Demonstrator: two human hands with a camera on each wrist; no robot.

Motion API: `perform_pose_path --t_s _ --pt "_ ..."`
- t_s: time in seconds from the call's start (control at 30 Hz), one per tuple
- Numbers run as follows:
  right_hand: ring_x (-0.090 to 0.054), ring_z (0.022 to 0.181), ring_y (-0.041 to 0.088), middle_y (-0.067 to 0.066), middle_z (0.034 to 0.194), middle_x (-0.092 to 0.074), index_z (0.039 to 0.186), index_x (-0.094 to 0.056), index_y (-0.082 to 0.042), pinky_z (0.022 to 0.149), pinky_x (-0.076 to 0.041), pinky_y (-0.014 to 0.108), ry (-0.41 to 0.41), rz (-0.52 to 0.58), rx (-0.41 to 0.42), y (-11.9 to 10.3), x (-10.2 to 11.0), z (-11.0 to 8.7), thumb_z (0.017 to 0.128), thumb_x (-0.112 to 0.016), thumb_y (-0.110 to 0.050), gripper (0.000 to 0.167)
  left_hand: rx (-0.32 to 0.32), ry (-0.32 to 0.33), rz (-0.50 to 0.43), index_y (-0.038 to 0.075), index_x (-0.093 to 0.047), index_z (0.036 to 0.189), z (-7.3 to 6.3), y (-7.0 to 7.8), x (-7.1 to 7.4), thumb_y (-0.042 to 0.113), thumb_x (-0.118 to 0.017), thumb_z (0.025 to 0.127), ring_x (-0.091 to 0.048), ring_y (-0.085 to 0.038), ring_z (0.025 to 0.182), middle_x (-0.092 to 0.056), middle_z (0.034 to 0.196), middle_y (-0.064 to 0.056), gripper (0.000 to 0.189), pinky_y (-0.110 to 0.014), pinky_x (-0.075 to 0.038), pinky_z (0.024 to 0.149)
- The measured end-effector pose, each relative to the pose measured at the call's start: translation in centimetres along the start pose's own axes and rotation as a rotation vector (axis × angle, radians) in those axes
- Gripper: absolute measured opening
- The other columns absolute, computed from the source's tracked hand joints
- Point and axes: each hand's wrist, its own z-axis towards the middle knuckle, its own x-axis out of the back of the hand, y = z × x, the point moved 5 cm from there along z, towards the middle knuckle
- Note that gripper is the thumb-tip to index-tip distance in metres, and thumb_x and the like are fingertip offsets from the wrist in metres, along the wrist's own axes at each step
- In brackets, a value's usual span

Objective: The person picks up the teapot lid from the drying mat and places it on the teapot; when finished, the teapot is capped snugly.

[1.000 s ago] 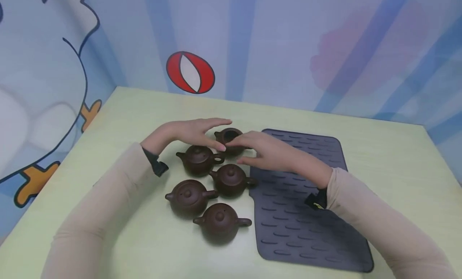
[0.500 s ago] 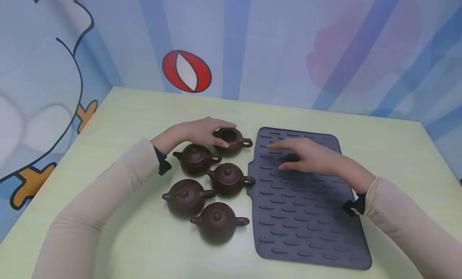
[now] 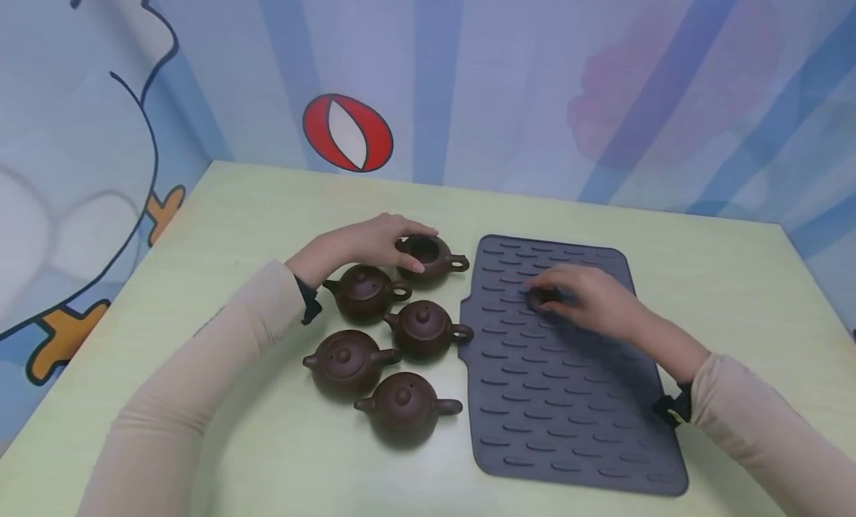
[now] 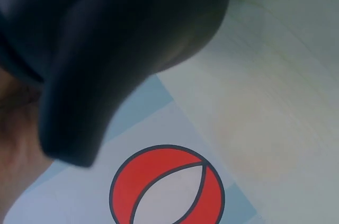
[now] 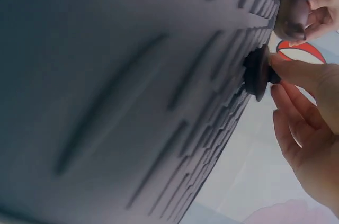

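Note:
My left hand [image 3: 383,242] holds the lidless dark brown teapot [image 3: 441,258], thumb on the near side and fingers on the far side. Its round opening faces up and its looped handle points right. Over on the grey ridged mat [image 3: 515,398], my right hand [image 3: 598,301] pinches the teapot's lid [image 5: 260,75] by its knob. In the right wrist view the lid's rim meets or nearly meets the mat; whether it bears weight I cannot tell. A dark teapot spout [image 4: 79,102] fills much of the left wrist view, blurred.
Several lidded teapots cluster left of the mat: one [image 3: 362,298] by my left wrist, one [image 3: 423,331] whose handle reaches the mat's edge, another [image 3: 344,365] lower left, and one [image 3: 404,409] nearest. A painted wall [image 3: 508,93] rises behind the table [image 3: 267,443].
My right hand has moved right from the lidless teapot and down onto the mat with the lid. My left hand has shifted right and taken hold of that teapot.

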Motion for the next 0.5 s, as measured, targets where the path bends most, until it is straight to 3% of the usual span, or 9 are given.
perform_pose_path --t_s 0.17,0.5 --pt "-0.064 0.090 0.021 0.008 0.101 -0.066 0.108 -0.067 -0.005 0.073 -0.053 0.037 0.056 0.032 -0.009 0.68 -0.15 -0.47 0.075 -0.076 -0.006 0.034 0.002 0.006 -0.017 0.016 -0.040 0.143 0.15 -0.16 -0.16 0.031 -0.069 0.085 -0.035 -0.024 0.134 -0.042 0.144 -0.006 0.067 -0.043 -0.034 0.106" --pt "-0.064 0.085 0.021 0.007 0.098 -0.066 0.098 -0.072 -0.006 0.066 -0.053 0.034 0.015 0.017 -0.004 0.41 0.22 -0.27 0.077 -0.074 -0.004 0.022 -0.020 -0.008 0.042 0.013 -0.040 0.143 0.13 0.73 0.18 0.030 -0.069 0.085 -0.038 -0.025 0.132 -0.045 0.141 -0.008 0.067 -0.043 -0.034 0.106"
